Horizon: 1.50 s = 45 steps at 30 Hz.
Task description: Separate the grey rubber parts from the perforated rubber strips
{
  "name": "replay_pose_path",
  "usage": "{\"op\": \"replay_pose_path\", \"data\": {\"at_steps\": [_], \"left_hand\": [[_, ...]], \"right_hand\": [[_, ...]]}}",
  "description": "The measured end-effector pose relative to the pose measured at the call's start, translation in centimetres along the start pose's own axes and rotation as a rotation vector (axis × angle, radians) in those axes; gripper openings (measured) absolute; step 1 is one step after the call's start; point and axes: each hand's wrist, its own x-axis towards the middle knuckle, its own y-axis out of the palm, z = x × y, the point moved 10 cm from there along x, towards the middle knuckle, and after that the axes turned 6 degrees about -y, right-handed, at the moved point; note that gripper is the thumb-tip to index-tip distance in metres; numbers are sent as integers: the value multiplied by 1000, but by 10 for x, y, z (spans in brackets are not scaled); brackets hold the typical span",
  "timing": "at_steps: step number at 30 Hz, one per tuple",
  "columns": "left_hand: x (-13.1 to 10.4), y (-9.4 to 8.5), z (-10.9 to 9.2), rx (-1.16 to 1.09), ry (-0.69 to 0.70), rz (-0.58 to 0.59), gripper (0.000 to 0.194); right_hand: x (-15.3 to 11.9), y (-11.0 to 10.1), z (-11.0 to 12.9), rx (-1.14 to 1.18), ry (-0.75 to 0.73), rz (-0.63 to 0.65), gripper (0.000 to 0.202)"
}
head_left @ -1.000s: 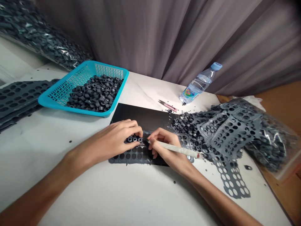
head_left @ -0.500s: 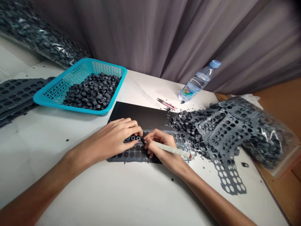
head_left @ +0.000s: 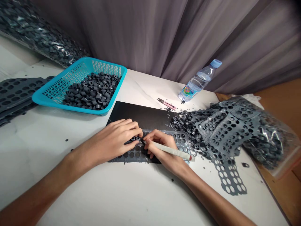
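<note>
On a black mat (head_left: 141, 113) lies a dark grey rubber sheet (head_left: 134, 154) with rows of round moulded pieces. My left hand (head_left: 119, 136) rests over its left part, thumb and bent fingers closed about a short row of small rings (head_left: 135, 138). My right hand (head_left: 162, 146) grips a slim pen-like tool (head_left: 172, 150) with a whitish wrapped shaft and a reddish end. Its tip points at the rings beside my left fingertips; the exact contact is too small to make out. My left palm hides part of the sheet.
A blue basket (head_left: 77, 110) of loose black rings stands back left, near stacked rubber sheets (head_left: 18, 91) and a full bag (head_left: 42, 34). Pink thread snips (head_left: 166, 103) and a water bottle (head_left: 197, 81) are behind. Loose rings, punched sheets (head_left: 228, 128) and another bag (head_left: 270, 147) sit right.
My left hand has shifted slightly and covers more of the ring row. My right hand with the tool is almost unmoved.
</note>
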Motion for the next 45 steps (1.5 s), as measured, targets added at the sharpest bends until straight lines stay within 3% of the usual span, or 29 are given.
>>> {"op": "replay_pose_path", "data": {"at_steps": [14, 17, 19, 21, 23, 26, 30, 34, 40, 42, 45], "left_hand": [[0, -2, -13, 109, 54, -77, 13], [2, -22, -14, -42, 11, -196, 18], [-4, -56, 5, -269, -129, -387, 15], [-19, -87, 38, -481, -318, -574, 11], [-34, -105, 73, -572, -475, -651, 15], [-54, -123, 114, -369, -600, -722, 28], [-53, -119, 133, 7, -588, -666, 29], [-48, -114, 121, 83, -532, -654, 30], [-38, -111, 76, 158, -454, -637, 25], [-27, -101, 50, 97, -325, -601, 19], [-9, -66, 17, -38, -140, -399, 14]], "right_hand": [[-1, 1, 4, -106, -9, 18, 13], [-1, -1, 11, -214, -64, -4, 13], [-1, -2, 10, -213, -60, -18, 12], [-1, -2, 4, -139, -14, -14, 9], [-2, -1, -2, -44, 30, -9, 6], [-3, -3, -5, 28, 56, -30, 5], [-3, -10, 5, 101, 14, -89, 9], [2, -20, 20, 75, -78, -164, 10], [10, -10, 5, 60, -11, -92, 9], [10, -7, -1, 72, 9, -75, 8], [10, -6, -4, 78, 14, -69, 7]]}}
